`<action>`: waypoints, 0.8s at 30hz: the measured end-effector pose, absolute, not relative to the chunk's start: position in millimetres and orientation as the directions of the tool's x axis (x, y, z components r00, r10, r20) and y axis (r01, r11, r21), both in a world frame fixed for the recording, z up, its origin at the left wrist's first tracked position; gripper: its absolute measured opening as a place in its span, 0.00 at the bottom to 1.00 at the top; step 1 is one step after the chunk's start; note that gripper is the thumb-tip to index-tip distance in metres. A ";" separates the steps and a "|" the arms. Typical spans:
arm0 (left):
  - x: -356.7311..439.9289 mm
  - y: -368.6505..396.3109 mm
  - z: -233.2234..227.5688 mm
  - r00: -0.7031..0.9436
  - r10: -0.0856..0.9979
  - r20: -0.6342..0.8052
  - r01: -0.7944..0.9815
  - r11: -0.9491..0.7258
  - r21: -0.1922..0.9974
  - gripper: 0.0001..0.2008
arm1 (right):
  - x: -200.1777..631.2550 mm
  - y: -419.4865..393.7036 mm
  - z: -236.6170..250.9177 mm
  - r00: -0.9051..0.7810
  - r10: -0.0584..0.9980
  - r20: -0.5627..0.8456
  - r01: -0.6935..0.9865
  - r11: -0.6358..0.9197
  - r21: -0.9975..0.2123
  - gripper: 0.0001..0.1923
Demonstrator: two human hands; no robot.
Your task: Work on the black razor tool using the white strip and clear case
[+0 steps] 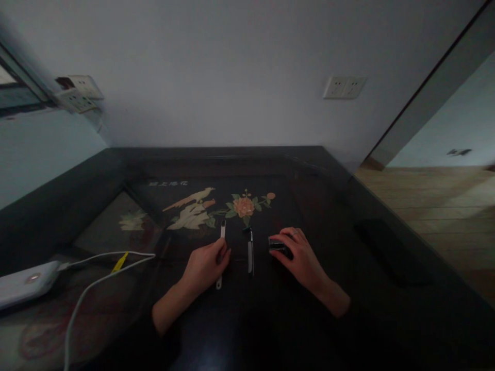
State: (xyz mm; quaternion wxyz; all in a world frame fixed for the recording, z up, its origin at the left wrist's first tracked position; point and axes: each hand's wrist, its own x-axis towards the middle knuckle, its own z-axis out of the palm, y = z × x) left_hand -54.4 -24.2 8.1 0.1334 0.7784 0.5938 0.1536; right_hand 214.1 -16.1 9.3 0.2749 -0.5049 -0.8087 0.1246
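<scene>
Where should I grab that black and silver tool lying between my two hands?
Grip the black and silver tool by its silver shaft near the middle, coming from above. It lies flat, pointing away from you, with bare table on both long sides, so fingers fit either side; the black head is bulkier.

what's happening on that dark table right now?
A person has both hands on a dark table with a bird-and-flower inlay. The left hand grips a slim silver tool. The right hand rests on a small black object. A second slim black-tipped tool lies untouched between them. A white charger with cable sits far left.
</scene>
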 end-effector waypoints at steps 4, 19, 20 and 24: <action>-57.8 -21.2 14.3 0.213 0.976 0.031 0.935 -0.213 0.283 0.11 | 193.1 -33.7 7.4 -0.506 0.809 0.301 0.693 0.588 -0.417 0.14; -53.2 -17.4 13.8 0.169 0.977 -0.128 0.968 -0.140 0.209 0.06 | 173.3 -36.6 -0.9 -0.629 0.715 0.304 0.674 0.697 -0.244 0.14; -53.2 -16.7 12.2 0.164 0.978 -0.125 0.968 -0.136 0.210 0.07 | 173.2 -36.3 -0.7 -0.630 0.717 0.299 0.677 0.696 -0.241 0.14; -51.7 -15.8 9.3 0.148 0.982 -0.117 0.971 -0.121 0.206 0.07 | 172.6 -35.4 -2.3 -0.625 0.718 0.305 0.683 0.693 -0.231 0.14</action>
